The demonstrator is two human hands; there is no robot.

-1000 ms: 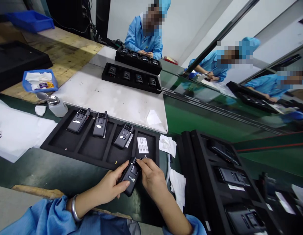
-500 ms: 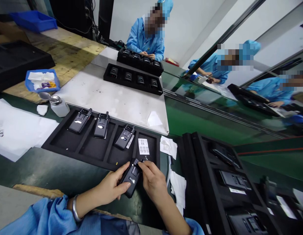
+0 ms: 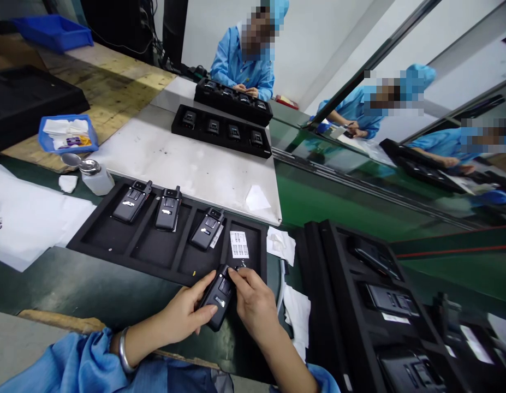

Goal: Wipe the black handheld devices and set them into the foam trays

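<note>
My left hand (image 3: 186, 310) is wrapped round a black walkie-talkie (image 3: 216, 305) with white lettering, its back turned up and its top tilted away from me. The thumb lies across its lower part. My right hand (image 3: 255, 297) is closed in a pinch at the top corner of the same walkie-talkie, fingertips touching it. Anything small between those fingertips is hidden. Just beyond, a black foam tray (image 3: 177, 256) has three similar walkie-talkies, such as this one (image 3: 207, 229), in its compartments. A printed label sheet (image 3: 239, 244) lies in the right compartment.
A second black tray (image 3: 330, 284) of devices stands at right, beside crumpled white wipes (image 3: 297, 316). At left are a pump bottle (image 3: 96, 177), a blue bin (image 3: 68, 143) and white plastic sheeting (image 3: 35, 213). Co-workers in blue sit across, near more filled trays (image 3: 220, 143).
My right fingertips have shifted slightly at the top of the walkie-talkie. My left hand keeps its hold; the view has moved a little.
</note>
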